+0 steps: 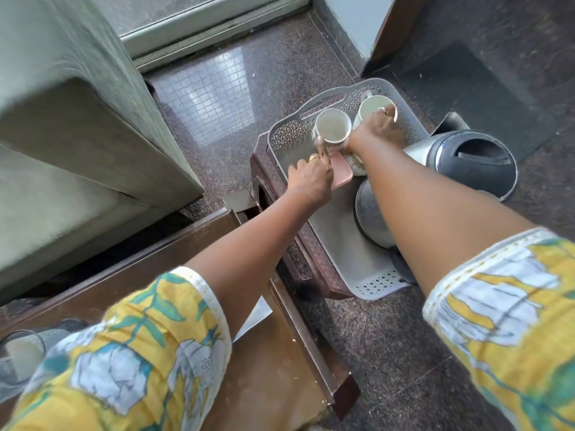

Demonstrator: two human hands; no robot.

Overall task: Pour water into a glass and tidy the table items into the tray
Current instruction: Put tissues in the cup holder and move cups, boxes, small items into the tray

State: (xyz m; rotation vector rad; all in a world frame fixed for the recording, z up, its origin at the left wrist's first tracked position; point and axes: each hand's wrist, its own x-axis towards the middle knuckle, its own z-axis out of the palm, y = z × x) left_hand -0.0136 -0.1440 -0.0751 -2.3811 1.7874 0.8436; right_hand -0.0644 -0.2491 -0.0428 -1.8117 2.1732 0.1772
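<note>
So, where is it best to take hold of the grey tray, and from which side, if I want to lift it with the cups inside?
Probably by the slot handle in the far short wall of the grey tray, with a matching grip at the near end; no slot shows there. Come from the two short ends: the tray is long, and both cups plus the kettle stand inside.

Shiny, smooth and soft things

The tray (334, 231) is grey matt plastic with holes. The kettle (460, 163) is shiny metal with black plastic. Cups (332, 126) look smooth. The floor (389, 353) is speckled, glossy stone.
</note>
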